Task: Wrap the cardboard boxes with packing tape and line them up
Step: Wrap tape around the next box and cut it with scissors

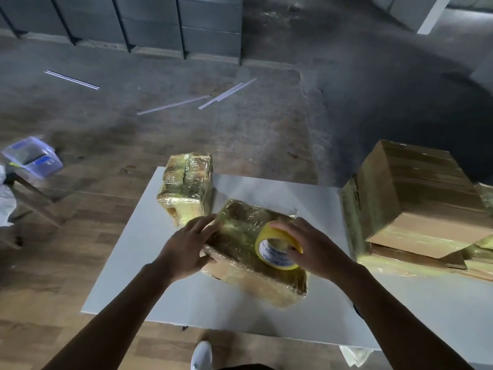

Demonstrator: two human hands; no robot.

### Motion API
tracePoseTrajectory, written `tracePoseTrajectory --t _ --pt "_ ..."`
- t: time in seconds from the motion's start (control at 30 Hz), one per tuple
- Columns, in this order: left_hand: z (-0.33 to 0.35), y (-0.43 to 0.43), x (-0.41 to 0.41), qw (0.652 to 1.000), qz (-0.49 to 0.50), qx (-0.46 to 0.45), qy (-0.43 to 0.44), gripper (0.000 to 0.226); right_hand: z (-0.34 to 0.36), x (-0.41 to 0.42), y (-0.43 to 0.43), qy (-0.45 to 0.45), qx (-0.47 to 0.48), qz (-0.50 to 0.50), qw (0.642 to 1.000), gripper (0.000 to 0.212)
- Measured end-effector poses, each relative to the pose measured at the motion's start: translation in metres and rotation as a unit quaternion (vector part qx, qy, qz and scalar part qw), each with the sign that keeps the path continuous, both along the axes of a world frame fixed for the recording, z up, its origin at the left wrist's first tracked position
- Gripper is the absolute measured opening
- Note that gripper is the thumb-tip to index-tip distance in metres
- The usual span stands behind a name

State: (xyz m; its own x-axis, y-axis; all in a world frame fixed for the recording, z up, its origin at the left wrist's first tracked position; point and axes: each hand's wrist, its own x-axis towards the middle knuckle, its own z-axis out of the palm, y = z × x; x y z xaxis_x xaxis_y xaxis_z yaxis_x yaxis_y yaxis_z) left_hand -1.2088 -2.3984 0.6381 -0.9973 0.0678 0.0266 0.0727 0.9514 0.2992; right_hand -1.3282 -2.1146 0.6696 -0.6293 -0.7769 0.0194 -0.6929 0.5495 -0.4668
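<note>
A cardboard box [241, 273] covered in shiny clear tape lies at an angle in the middle of the white table [128, 263]. My left hand [186, 247] grips its left end, thumb on the near side and fingers over the top. My right hand [310, 248] holds a yellow roll of packing tape [274, 245] pressed on the box's top. A second taped box [186, 186] stands just behind, near the table's far edge.
A stack of larger cardboard boxes [416, 198], partly taped, fills the table's right side. A clear plastic bin [33, 157] sits on a stand at the left. Thin white strips [226, 93] lie on the concrete floor beyond. My white shoe [201, 355] shows below the table.
</note>
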Motion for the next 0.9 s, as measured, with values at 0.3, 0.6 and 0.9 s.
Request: tracePoseTrajectory --t 0.3,0.6,0.9 --pt "-0.030 0.027 -0.006 0.994 0.040 -0.094 -0.037 0.075 -0.022 0.006 -0.031 -0.075 -0.062 -0.059 0.993 0.081" --pt "-0.032 0.029 -0.008 0.984 0.048 -0.161 -0.066 0.071 0.021 -0.007 -0.003 0.049 0.102 -0.012 0.994 0.052" --pt "-0.022 0.067 -0.019 0.975 -0.018 -0.214 -0.051 0.068 0.008 0.004 -0.023 0.045 0.102 -0.043 0.993 0.047"
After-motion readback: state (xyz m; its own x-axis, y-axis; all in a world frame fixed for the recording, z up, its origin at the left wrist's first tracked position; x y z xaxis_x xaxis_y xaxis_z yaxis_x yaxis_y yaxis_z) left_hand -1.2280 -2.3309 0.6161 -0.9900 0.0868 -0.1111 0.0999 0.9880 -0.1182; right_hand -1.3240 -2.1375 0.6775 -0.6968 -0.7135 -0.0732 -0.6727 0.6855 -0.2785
